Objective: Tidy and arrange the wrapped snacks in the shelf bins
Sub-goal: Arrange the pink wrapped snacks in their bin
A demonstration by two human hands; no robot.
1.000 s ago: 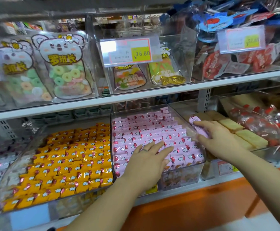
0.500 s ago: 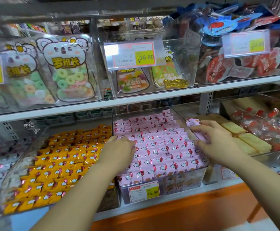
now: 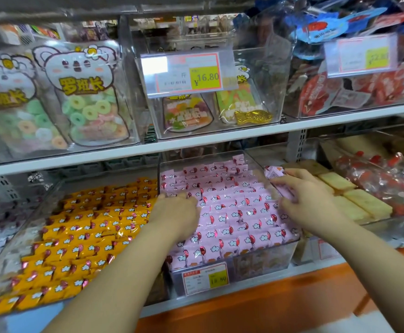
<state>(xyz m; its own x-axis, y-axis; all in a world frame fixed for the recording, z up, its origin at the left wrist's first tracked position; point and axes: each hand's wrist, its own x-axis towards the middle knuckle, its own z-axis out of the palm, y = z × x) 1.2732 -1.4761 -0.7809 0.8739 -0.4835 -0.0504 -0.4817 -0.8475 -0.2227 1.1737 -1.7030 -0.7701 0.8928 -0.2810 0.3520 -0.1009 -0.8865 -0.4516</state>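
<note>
Pink snacks (image 3: 232,212) fill the middle bin (image 3: 263,260); left hand (image 3: 177,212) rests palm-down on them, relaxed, grasping nothing, while right hand (image 3: 309,203) pinches one pink packet (image 3: 274,173).

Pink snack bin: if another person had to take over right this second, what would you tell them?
Left hand: rests on the pink snacks at the left side of the clear bin; I cannot tell if it grips one.
Right hand: pinches a loose pink packet at the bin's right side.
Done: most pink snacks lie in neat rows.
Left: slot the loose packet into a row and straighten any crooked ones. The orange snacks in the bin beside it look tidy already.
</note>
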